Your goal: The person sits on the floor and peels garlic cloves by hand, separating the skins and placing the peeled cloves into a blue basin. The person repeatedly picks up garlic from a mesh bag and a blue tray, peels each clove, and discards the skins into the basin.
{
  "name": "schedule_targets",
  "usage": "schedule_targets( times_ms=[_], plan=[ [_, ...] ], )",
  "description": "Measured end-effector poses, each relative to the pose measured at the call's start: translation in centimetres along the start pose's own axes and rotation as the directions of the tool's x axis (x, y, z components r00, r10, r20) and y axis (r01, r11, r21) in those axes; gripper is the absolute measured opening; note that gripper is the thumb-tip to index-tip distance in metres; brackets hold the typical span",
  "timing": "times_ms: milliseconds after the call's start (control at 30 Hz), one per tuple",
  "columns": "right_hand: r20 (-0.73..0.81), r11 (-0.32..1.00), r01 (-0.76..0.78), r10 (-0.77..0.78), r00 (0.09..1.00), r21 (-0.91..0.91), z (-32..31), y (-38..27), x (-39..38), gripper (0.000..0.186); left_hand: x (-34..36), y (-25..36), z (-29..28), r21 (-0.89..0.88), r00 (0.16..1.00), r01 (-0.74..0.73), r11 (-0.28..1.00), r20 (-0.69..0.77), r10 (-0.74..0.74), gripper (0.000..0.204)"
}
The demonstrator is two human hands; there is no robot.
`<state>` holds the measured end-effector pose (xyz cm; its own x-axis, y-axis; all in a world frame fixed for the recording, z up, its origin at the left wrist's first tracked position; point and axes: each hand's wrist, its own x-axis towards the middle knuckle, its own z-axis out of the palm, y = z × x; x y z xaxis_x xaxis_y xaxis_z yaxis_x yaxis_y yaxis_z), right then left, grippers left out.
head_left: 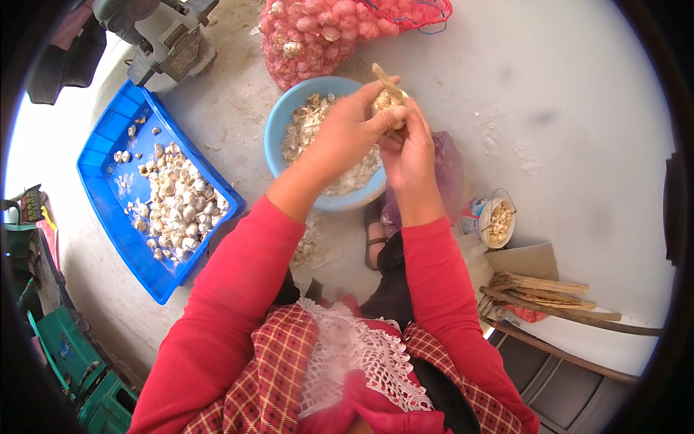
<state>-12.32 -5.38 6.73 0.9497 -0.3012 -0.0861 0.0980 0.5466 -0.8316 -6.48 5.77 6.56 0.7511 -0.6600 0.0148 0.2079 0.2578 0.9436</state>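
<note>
Between my two hands is a garlic bulb [387,100] with its dry stem pointing up and away. My left hand [350,121] grips it from the left, thumb across its near side. Fingers of my right hand [410,145] close on it from the right and below. Both hands are raised over the right part of a light blue basin [273,137], which holds a heap of papery garlic skins [307,130]. To the left, a blue tray [108,210] contains many loose garlic bulbs and cloves [181,199].
A red mesh sack of garlic [318,32] lies beyond the basin. At right stand a small bucket of peeled cloves [499,223] and a bundle of wood sticks [542,293]. A purple bag [444,173] sits beside my right wrist. Green crates [69,347] are at lower left.
</note>
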Motion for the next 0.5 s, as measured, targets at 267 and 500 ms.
schedule_targets(
  times_ms=[267, 500],
  plan=[
    [-0.208, 1.0, -0.011, 0.012, 0.978, 0.007, -0.5, 1.7, 0.6, 0.035, 0.2, -1.6, 0.8, 0.012, 0.998, -0.014, 1.0, -0.063, 0.014, 0.048],
    [-0.23, 0.964, -0.018, 0.081, 0.97, 0.266, -1.7, 1.5, 1.5, 0.034, -0.4, -1.5, 1.3, 0.234, 0.997, -0.057, 0.971, -0.037, 0.068, 0.046]
  ],
)
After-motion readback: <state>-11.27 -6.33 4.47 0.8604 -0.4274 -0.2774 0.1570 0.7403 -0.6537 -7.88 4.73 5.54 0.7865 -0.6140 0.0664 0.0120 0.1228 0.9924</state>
